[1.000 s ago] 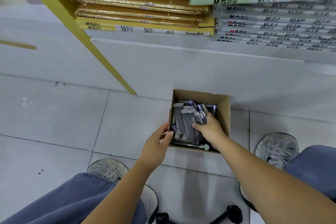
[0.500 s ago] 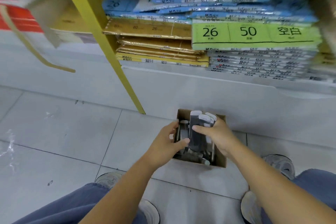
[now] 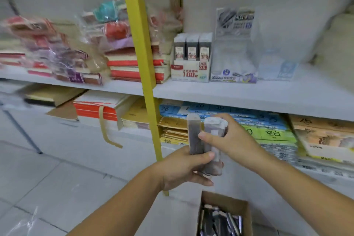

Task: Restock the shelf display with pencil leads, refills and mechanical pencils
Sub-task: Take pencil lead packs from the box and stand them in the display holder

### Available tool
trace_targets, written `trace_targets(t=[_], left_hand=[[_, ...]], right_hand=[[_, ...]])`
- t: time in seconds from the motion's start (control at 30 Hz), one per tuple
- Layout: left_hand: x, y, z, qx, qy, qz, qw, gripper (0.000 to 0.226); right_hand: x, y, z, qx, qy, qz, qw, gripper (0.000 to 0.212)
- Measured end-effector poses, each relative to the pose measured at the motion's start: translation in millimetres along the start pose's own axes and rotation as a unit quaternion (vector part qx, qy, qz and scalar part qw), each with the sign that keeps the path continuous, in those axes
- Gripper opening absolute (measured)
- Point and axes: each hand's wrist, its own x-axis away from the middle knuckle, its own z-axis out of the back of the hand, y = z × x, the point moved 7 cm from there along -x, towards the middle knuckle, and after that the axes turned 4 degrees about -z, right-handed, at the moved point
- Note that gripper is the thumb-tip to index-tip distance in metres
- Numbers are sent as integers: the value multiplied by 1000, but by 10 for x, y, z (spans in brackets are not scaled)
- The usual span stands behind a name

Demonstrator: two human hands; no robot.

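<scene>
Both hands hold a small bundle of pencil lead cases [image 3: 195, 136], clear with dark contents, upright in front of the shelves. My left hand [image 3: 183, 168] grips their lower ends. My right hand [image 3: 229, 140] wraps the upper part, its thumb across the front. Below them on the floor stands an open cardboard box [image 3: 247, 214] with more cases and pens inside. On the white shelf [image 3: 249, 92] above, a red-and-white display box [image 3: 189, 71] carries three lead cases [image 3: 192, 48]. A clear, seemingly empty display stand [image 3: 233, 74] is next to it.
A yellow upright post [image 3: 142, 48] splits the shelving just left of my hands. Stacks of red notebooks and wrapped packs [image 3: 122, 59] fill the shelf left of it. Loose-leaf paper packs [image 3: 268, 132] fill the lower shelf. Grey floor tiles [image 3: 57, 178] lie below left.
Both hands have lifted the bundle of lead cases out of the box and raised it to the lower shelf's height. The view has tilted up from the floor to the shelves.
</scene>
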Motion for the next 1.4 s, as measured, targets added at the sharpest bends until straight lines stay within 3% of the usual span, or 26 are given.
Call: trace_targets(t=[0.1, 0.37, 0.63, 0.77, 0.93, 1.07, 1.27, 1.4], left_hand=[[14, 408, 25, -3, 20, -33, 999, 40], [-35, 768, 165, 49, 54, -117, 990, 45], [-104, 875, 447, 19, 159, -182, 970, 32], [-83, 924, 645, -17, 208, -205, 956, 41], [9, 1085, 924, -37, 248, -247, 936, 40], [100, 1168, 1153, -77, 287, -259, 919, 39], [159, 1240, 1305, -68, 310, -274, 908, 42], [154, 1267, 1303, -84, 304, -276, 908, 39]], right_hand=[[-146, -354, 207, -9, 33, 35, 999, 39], [-420, -689, 166, -90, -52, 87, 991, 31], [-631, -579, 290, -111, 26, 89, 989, 32], [-701, -526, 244, -158, 16, 78, 984, 25], [-843, -673, 215, -114, 29, 63, 991, 11], [-1000, -1201, 348, 8, 44, 130, 991, 11], [-1265, -1889, 537, 180, 131, 244, 944, 23], [-1561, -1904, 380, 273, 125, 247, 921, 32]])
